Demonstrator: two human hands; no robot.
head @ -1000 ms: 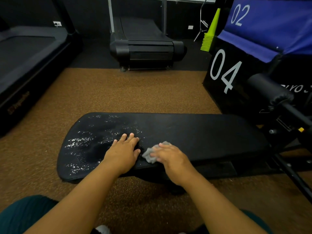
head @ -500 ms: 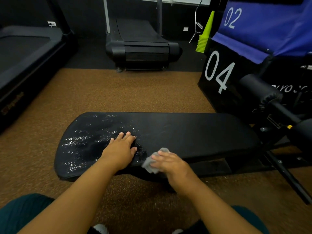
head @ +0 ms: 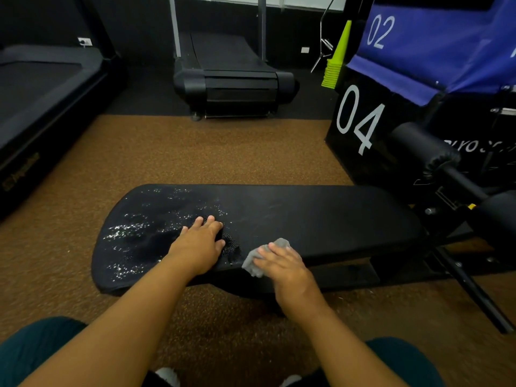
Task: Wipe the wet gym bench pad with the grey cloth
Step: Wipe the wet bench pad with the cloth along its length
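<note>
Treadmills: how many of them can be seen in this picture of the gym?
2. One treadmill stands at the far wall, centre, behind the bench pad. The other treadmill runs along the left edge, partly cut off. More may stand out of frame.

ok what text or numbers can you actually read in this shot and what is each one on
"04": white, on the black box at right.
"02": white, on the blue cover above it.
White lettering further right on the black box, behind the foam roller: partly hidden, not readable.
Brand mark on the treadmill side rail at far left: too blurred to read.
Nothing written on the bench pad or grey cloth.
</note>
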